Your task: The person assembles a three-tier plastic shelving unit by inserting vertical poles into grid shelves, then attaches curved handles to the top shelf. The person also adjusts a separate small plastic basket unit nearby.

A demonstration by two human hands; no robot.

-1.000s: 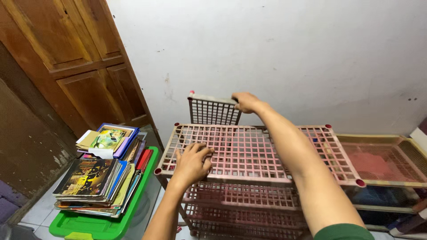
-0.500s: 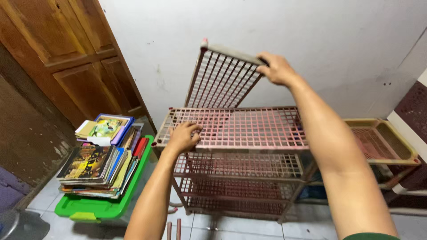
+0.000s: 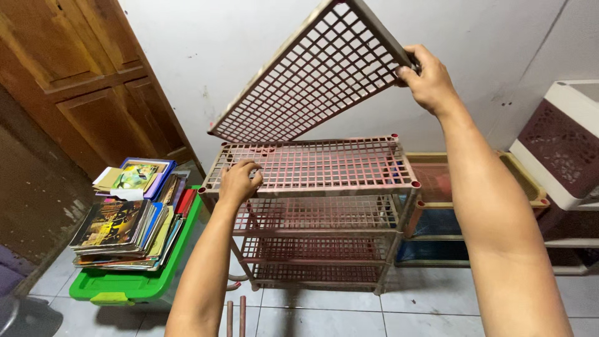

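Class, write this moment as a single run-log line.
right hand: holds loose pink plastic grid shelf panel tilted above rack | left hand: rests on pink plastic shelf rack top

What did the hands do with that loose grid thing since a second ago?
The right hand kept its grip on the loose pink plastic grid panel and lifted it from behind the pink plastic shelf rack, up high and tilted above it. The left hand stayed pressed on the rack's top shelf. The stack of magazines on the green plastic bin lid did not move.
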